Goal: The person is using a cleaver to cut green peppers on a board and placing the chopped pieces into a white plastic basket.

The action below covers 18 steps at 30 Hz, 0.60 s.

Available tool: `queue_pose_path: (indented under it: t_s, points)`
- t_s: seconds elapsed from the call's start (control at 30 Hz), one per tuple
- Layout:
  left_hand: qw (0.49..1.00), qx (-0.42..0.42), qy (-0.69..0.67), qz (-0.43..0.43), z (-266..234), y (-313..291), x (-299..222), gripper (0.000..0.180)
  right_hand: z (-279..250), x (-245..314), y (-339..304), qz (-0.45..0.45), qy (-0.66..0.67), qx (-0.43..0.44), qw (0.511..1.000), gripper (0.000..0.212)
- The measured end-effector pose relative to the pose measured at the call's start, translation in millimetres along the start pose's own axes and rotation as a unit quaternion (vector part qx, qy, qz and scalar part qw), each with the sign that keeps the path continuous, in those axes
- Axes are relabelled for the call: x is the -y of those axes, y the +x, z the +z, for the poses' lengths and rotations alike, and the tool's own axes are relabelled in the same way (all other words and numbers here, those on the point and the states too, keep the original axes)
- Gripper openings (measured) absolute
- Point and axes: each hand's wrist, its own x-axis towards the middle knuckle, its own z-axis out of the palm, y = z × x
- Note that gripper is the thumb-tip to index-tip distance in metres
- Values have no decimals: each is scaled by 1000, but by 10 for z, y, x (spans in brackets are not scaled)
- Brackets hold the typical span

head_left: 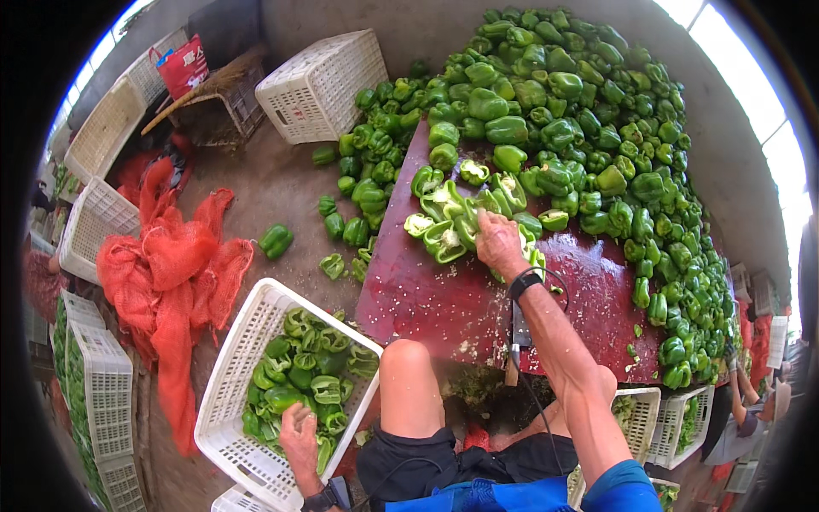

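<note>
At the lower left, my left hand reaches into a white plastic crate of cut green bell peppers. Its fingers are bent and slightly apart over the peppers, with nothing plainly held. My right hand is over a dark red tabletop, its fingers closed at a halved green bell pepper. Several other pepper halves lie around that hand, pale insides showing. Beneath my right forearm, a knife rests at the table's near edge, its handle toward me.
Whole green peppers are heaped over the table's far and right sides. Red mesh sacks lie on the floor at left. An upturned white crate stands behind; more crates stand at right, near another person.
</note>
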Motion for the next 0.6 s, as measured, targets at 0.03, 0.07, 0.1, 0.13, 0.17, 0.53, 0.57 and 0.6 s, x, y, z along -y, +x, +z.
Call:
queue_pose_path:
  t_s: [0.03, 0.07, 0.1, 0.13, 0.17, 0.53, 0.57, 0.6]
  points:
    - [998, 0, -47, 34, -9, -14, -91, 32, 83, 77, -71, -1, -12, -17, 1000, 27]
    - [993, 3, -98, 67, 41, -35, -233, 32, 104, 121, -150, -2, -31, -34, 999, 30]
    - [986, 11, -155, 58, 103, -63, -391, 29, 109, 147, -237, 15, -49, 4, 999, 37]
    - [986, 12, -155, 61, 166, -88, -541, 29, 113, 146, -327, 21, -59, 17, 998, 31]
    - [979, 32, -190, 71, 224, -107, -664, 29, 93, 155, -424, 11, -59, 33, 998, 27]
    - [839, 275, -470, 6, 1622, -263, -1349, 38, -265, 177, -1029, 231, 433, -32, 871, 24]
    - [816, 293, -498, -27, 1870, -275, -1331, 44, -261, 174, -1167, 231, 458, -24, 858, 24]
    - [854, 315, -407, 69, 2160, -299, -1254, 49, -257, 154, -1343, 234, 481, -15, 845, 25]
